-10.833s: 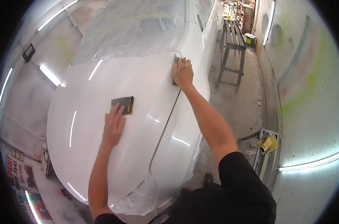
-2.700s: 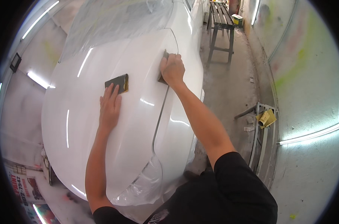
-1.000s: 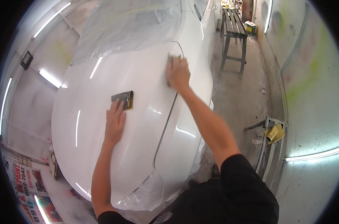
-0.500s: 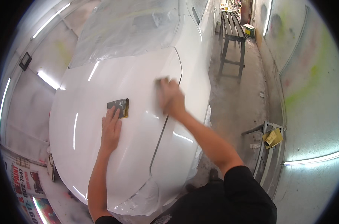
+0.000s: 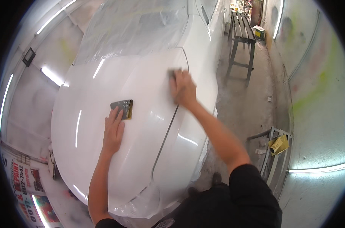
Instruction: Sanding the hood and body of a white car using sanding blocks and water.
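My left hand (image 5: pixel 112 133) lies flat on the white car hood (image 5: pixel 79 98), fingers extended, fingertips resting on a folded dark sheet (image 5: pixel 125 105) with a yellowish edge, apparently sandpaper. Higher up and to the right, my right hand (image 5: pixel 183 87), slightly blurred, grips a greyish sanding pad (image 5: pixel 172 71) against the hood beside its right seam, where much of the pad is hidden by my fingers. Clear plastic sheeting (image 5: pixel 130 30) covers the windshield, and more hangs at the car's lower front edge.
A dark slatted bench (image 5: pixel 241 28) stands in the aisle along the right wall (image 5: pixel 317 95). Nearer, a metal frame stand (image 5: pixel 273 167) carries yellow sheets (image 5: pixel 278 144) with a roll. My dark shoes show below at the car's edge. Light tubes line both walls.
My right hand and pad moved down toward me between one and half a second ago, and are now a little higher and further forward again. My left hand stays on the dark sheet.
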A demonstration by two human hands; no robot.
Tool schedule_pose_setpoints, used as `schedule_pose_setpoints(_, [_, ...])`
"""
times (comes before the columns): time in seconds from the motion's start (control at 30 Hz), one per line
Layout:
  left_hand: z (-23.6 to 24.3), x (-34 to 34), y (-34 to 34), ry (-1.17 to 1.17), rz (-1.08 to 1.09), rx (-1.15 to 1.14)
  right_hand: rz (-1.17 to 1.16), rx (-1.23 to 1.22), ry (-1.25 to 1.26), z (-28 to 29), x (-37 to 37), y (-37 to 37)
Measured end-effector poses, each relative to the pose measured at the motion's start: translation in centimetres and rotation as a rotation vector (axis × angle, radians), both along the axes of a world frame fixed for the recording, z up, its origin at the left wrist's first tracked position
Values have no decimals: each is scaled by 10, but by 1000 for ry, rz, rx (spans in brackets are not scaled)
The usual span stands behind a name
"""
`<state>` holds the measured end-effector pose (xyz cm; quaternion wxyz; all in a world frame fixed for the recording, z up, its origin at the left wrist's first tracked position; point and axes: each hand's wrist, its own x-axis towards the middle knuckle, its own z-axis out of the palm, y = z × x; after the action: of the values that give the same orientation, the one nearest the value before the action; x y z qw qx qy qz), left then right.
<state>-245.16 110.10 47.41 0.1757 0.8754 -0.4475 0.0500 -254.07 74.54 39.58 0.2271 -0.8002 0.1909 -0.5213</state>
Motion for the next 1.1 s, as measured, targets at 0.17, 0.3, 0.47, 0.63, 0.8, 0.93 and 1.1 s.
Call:
schedule_pose_setpoints(0.17, [-13,7,-40,20,-108,-74,-238,109,105,33,12,-86])
schedule_pose_setpoints(0.3, [-10,8,6,5,-23,-24,10,160,275,4,-23,118])
schedule_pose_setpoints(0.47, [-5,6,3,6,-32,-52,-59,24,121,11,-13,82])
schedule_pose_setpoints(0.63, [-21,1,-40,24,-93,-67,-335,55,74,14,-22,2])
schedule_pose_setpoints(0.8, [-11,10,20,-21,12,-3,66,81,111,-18,-70,223])
schedule_pose_setpoints(0.93, [-10,5,-2,2,-46,-62,-183,103,81,7,-36,107])
schedule_pose_setpoints(1.1, [-21,1,-18,23,-71,-90,-262,193,180,-9,-53,105])
